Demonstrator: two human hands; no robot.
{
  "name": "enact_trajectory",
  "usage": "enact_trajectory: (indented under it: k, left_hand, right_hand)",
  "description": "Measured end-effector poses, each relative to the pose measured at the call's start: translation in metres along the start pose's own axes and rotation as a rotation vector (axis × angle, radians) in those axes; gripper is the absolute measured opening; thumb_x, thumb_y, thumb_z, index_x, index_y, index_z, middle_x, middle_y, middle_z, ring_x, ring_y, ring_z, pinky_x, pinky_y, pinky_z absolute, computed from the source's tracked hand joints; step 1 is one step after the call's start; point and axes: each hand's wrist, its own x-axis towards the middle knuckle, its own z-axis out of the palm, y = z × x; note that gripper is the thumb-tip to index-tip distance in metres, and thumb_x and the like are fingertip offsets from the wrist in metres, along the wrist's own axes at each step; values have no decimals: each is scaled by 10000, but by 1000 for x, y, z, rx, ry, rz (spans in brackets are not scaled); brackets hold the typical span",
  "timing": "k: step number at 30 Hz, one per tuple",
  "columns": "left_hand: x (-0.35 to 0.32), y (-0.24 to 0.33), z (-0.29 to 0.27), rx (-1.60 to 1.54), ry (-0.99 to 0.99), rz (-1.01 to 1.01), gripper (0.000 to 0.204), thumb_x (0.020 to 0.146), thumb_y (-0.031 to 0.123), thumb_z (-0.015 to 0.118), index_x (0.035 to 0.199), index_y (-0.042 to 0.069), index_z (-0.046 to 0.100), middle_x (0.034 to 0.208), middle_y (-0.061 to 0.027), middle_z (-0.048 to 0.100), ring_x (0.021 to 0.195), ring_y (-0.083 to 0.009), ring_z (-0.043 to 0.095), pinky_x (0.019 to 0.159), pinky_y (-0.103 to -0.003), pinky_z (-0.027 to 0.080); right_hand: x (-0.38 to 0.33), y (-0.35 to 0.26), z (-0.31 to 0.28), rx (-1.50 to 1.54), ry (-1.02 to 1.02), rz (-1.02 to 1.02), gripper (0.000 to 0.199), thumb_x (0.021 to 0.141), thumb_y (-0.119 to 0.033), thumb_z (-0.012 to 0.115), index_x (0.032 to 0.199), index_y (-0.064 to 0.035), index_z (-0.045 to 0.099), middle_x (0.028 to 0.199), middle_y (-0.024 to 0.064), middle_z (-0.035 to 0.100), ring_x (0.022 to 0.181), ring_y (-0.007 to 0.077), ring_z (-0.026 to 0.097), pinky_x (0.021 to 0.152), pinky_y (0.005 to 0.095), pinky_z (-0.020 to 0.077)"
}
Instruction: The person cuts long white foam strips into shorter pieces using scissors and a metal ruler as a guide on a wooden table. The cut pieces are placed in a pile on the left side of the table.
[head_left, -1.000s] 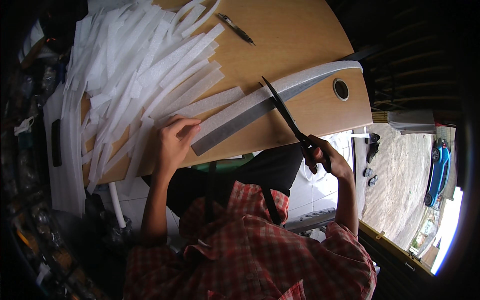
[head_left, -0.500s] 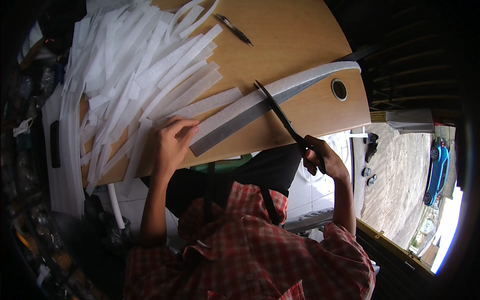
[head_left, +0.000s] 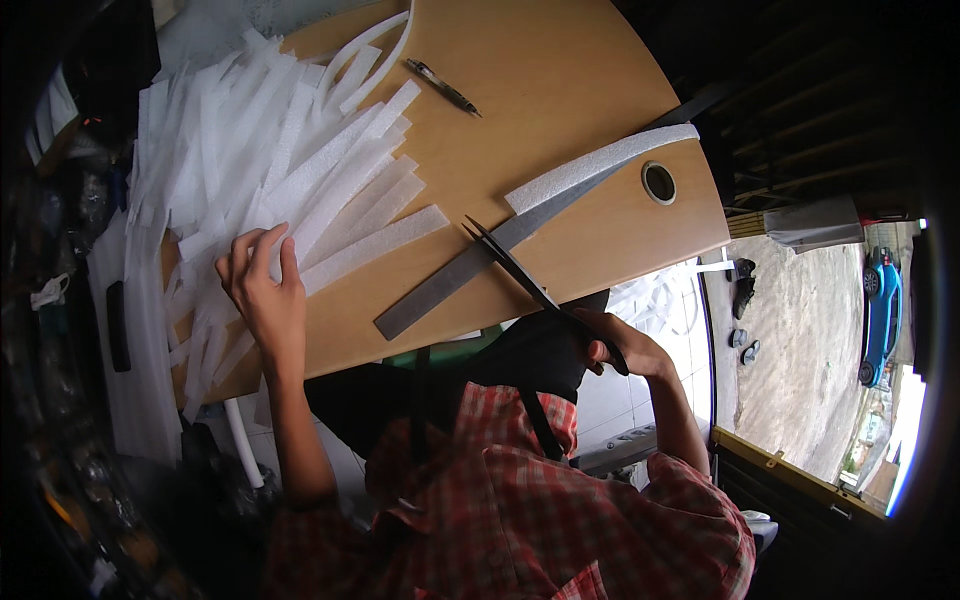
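Observation:
My left hand [head_left: 268, 290] is over the near edge of a big pile of white foam strips [head_left: 240, 150], its fingers apart and slightly curled, with nothing visible in them. In my right hand [head_left: 630, 347] is a pair of black scissors [head_left: 522, 275], the blades parted a little and crossing above a flat grey metal ruler [head_left: 430, 292]. The ruler lies slantwise on the wooden table [head_left: 550, 80]. Along its far part rests one longer white foam strip [head_left: 600, 163], whose squared-off near end lies beyond the scissor tips.
A dark pen [head_left: 444, 88] lies beyond the strips. Near the table's right edge is a round cable hole [head_left: 658, 183]. More white scraps [head_left: 670, 305] are on the floor below at the right. Outside are several shoes [head_left: 743, 340] and a blue car [head_left: 878, 315].
The foam strip is now shorter, with a piece cut off its near end. My left hand has moved left to the pile and its fingers have spread. The scissors have drawn nearer to me.

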Motion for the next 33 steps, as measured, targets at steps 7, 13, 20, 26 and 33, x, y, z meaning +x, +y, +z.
enact_trajectory:
  k: [7, 13, 20, 26, 33]
  left_hand:
    - [34, 120, 85, -576, -263, 230, 220, 921, 110, 676, 1122, 22, 665, 1030, -125, 668, 966, -318, 601, 879, -416, 466]
    - [34, 148, 133, -624, -497, 205, 144, 894, 162, 704, 992, 58, 697, 937, -86, 699, 954, -317, 588, 858, -443, 452]
    - [31, 139, 115, -590, -408, 172, 131, 862, 180, 739, 921, 63, 735, 871, -81, 712, 877, -305, 599, 821, -424, 480]
    - [40, 165, 132, -554, -481, 199, 190, 856, 245, 759, 852, 60, 720, 871, -97, 692, 894, -319, 603, 829, -444, 477]
    - [45, 166, 146, -593, -551, 177, 243, 829, 248, 782, 898, 24, 715, 868, -133, 702, 907, -323, 639, 829, -442, 507]
  right_hand:
    - [-36, -4, 0, 188, 84, 42, 1029, 701, -936, 524, 1004, 46, 554, 668, 41, 555, 551, 127, 552, 524, 260, 430]
    - [-53, 11, 5, 169, 135, 68, 1017, 694, -945, 507, 953, 38, 556, 664, 47, 544, 546, 131, 560, 527, 259, 435]
    - [-36, 13, -6, 128, 135, 59, 1023, 697, -937, 510, 981, 43, 569, 647, 30, 548, 559, 114, 557, 524, 258, 422]
    - [-33, 6, -5, 183, 148, 38, 990, 732, -901, 544, 1034, 41, 573, 680, 34, 544, 566, 107, 562, 525, 260, 435]
    - [-45, 5, -10, 159, 221, 112, 1018, 646, -942, 568, 983, 18, 548, 661, 33, 545, 541, 115, 546, 512, 257, 430]
